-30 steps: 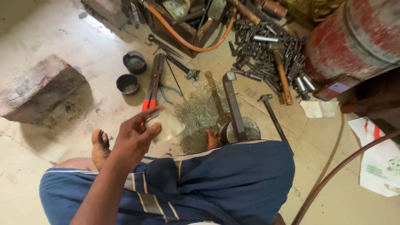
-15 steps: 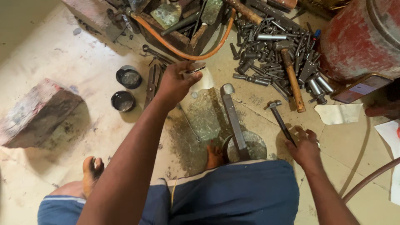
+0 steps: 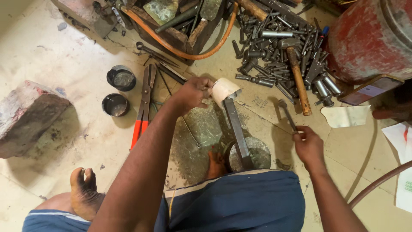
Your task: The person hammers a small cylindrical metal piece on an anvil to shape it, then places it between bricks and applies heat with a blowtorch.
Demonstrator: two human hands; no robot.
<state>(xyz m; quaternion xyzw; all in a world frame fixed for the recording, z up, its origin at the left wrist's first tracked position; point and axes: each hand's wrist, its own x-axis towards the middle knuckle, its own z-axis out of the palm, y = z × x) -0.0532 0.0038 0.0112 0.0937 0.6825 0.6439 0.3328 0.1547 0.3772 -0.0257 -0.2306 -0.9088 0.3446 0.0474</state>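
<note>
Single head-worn view, looking steeply down from above a seated person's lap onto a pale, stained workshop floor (image 3: 56,56). Close range: left hand (image 3: 191,92) and right hand (image 3: 308,146) near frame centre at arm's length, blue cloth over the lap (image 3: 240,202) along the bottom edge. Far edge of frame reaching a heap of dark steel punches and bolts (image 3: 279,47) and a rusty red metal cylinder (image 3: 369,38); no second view for overlap.

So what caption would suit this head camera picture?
Left hand sets a pale metal cup on an upright iron stake; right hand grips a small hammer.
</note>
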